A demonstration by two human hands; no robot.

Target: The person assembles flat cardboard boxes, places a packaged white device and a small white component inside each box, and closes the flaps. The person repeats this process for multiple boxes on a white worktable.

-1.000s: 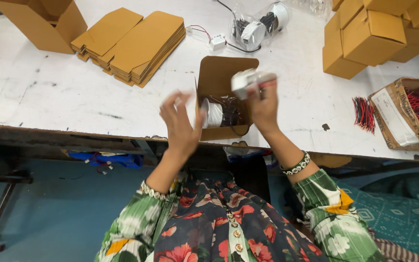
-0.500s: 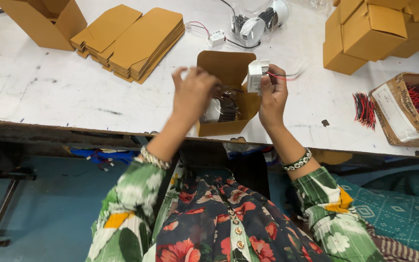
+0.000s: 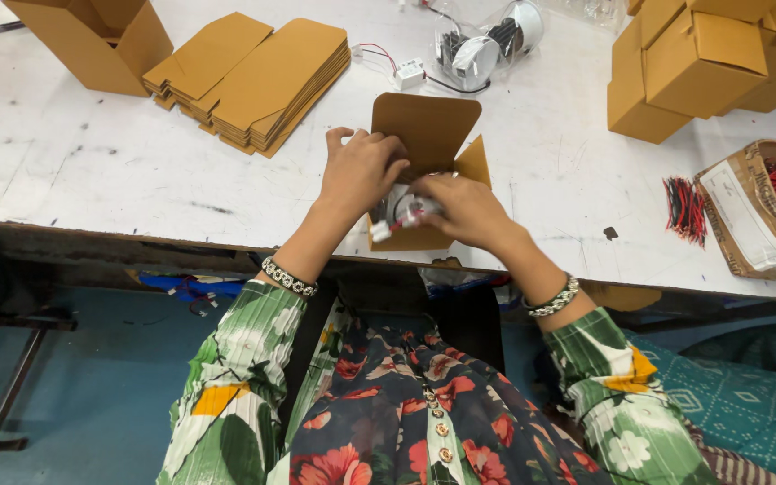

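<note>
Both hands have dropped from above the small open cardboard box (image 3: 428, 148) down into its mouth.

Left hand (image 3: 363, 171) arches palm-down over the box's left edge, fingers curled on the flap. Right hand (image 3: 462, 208) reaches in from the right, fingers pinched on a round metal fitting with a white connector (image 3: 399, 216) at the box's near opening, close to the white table's (image 3: 92, 171) near edge.

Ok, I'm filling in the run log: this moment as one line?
left hand: on open carton | right hand: pushing white part into carton | table: flat carton stack
</note>
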